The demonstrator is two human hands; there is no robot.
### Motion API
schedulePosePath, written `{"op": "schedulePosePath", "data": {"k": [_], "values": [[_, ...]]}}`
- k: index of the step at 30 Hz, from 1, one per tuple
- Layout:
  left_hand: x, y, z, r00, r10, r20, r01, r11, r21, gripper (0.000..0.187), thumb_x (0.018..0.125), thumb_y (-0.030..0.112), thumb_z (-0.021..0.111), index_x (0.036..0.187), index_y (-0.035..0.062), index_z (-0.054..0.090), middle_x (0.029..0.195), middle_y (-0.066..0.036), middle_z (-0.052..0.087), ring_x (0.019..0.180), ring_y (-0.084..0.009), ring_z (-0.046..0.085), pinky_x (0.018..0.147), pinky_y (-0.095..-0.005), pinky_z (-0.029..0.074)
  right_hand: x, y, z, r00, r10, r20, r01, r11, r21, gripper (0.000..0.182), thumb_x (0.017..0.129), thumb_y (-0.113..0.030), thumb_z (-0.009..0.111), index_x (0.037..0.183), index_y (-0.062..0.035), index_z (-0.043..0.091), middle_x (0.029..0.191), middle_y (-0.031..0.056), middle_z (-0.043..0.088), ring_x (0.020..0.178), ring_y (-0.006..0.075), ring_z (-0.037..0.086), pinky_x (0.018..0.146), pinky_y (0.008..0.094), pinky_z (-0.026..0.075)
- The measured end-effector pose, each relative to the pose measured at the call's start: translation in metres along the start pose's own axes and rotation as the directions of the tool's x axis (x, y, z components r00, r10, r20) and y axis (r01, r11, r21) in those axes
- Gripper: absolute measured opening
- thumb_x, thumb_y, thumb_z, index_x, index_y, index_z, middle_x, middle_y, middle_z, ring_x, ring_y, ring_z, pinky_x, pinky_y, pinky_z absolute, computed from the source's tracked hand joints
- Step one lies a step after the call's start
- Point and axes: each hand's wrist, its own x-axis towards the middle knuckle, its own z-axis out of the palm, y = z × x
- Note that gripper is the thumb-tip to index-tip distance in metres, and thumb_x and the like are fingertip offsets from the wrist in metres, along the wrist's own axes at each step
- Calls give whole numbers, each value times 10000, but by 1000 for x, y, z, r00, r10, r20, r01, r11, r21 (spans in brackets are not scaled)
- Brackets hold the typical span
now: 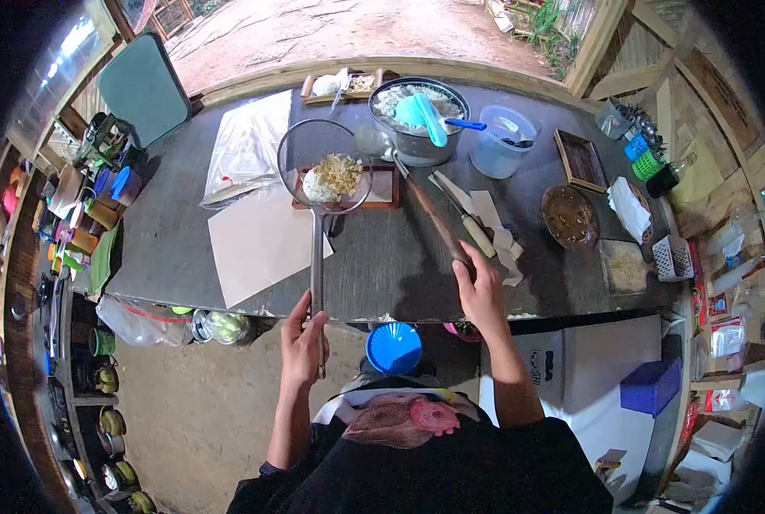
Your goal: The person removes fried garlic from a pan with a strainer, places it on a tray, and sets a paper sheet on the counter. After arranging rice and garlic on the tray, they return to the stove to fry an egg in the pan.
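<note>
- Strainer (317,244): it extends over the tabletop (168,244), its round rim above a wooden tray (386,204). White and golden food (335,178) shows within the ring; whether the mesh or the tray carries it cannot be told.
- The person's left hand (303,343) has its grip closed around the strainer's handle near the lower end, probably to keep the hand clear of the food while steadying the long reach.
- The right hand (481,287) has its grip wrapped around the wooden handle of a long utensil (429,206). This slants toward the pot (425,152), its metal end near the strainer's rim, seemingly angled for access from the right.
- A turquoise scoop (427,118) lies over the white food in the pot, likely handy for portioning.
- A knife (477,233) lies beside paper scraps (488,208), just right of the utensil, apparently set aside within reach.
- A brown paper sheet (258,248) lies left of the strainer's handle, flat and perhaps ready as a wrapper or liner.
</note>
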Motion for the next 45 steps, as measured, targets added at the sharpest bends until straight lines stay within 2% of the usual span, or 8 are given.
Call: {"op": "schedulePosePath", "data": {"k": [2,4,12,22,26,28,37,45], "values": [[6,-4,-3,1000,0,-6,0,1000,-18,489,876,65,514,1343,2,383,727,11,529,413,-31,397,367,-205,325,3,-5,7,991,-115,-67,107,988,-115,348,899,-234,524,1179,-27,516,1026,220,609,928,383,590,785,424,461],[9,-1,-3,1000,-16,17,16,1000,21,482,878,65,512,1341,6,389,737,11,535,426,-31,406,369,-202,321,7,-4,14,991,-124,-48,117,986,-122,344,895,-213,528,1185,-29,508,1013,209,614,907,374,596,763,425,468],[22,-1,-9,1000,-1,29,-1,999,54,505,865,98,547,1335,-1,392,667,22,506,424,-33,396,369,-203,305,18,-5,34,942,-326,-83,278,891,-358,376,887,-204,539,1230,-62,478,966,198,605,873,366,587,737,426,475],[20,-8,4,999,34,-8,-33,992,118,501,875,104,549,1342,11,391,604,53,438,427,-28,355,373,-211,269,14,2,16,963,-269,-21,247,911,-332,361,880,-204,541,1201,-45,499,948,189,617,864,354,598,726,434,473],[22,-17,9,999,40,-18,-39,998,55,499,874,90,547,1341,9,392,612,52,433,426,-27,345,372,-205,257,17,8,10,963,-269,-22,246,909,-337,354,885,-211,534,1195,-45,506,963,191,621,884,353,601,737,434,473],[26,-22,10,992,130,1,-129,984,122,498,873,87,547,1339,7,393,638,43,448,426,-29,356,372,-206,263,24,9,11,965,-263,-16,242,910,-336,354,886,-212,532,1197,-45,505,973,191,621,892,355,600,743,432,474],[21,-12,20,998,68,-11,-68,996,61,499,867,106,547,1331,-4,401,699,17,484,433,-30,384,378,-203,295,22,18,0,956,-295,-2,277,902,-332,352,882,-211,534,1190,-43,509,929,180,614,847,365,593,730,444,466],[22,-13,26,995,103,-15,-101,991,85,489,870,114,537,1327,-5,407,747,6,513,441,-26,387,383,-207,306,28,7,4,967,-252,27,244,897,-368,349,880,-208,535,1183,-35,518,912,189,611,853,367,587,719,448,461]]}}
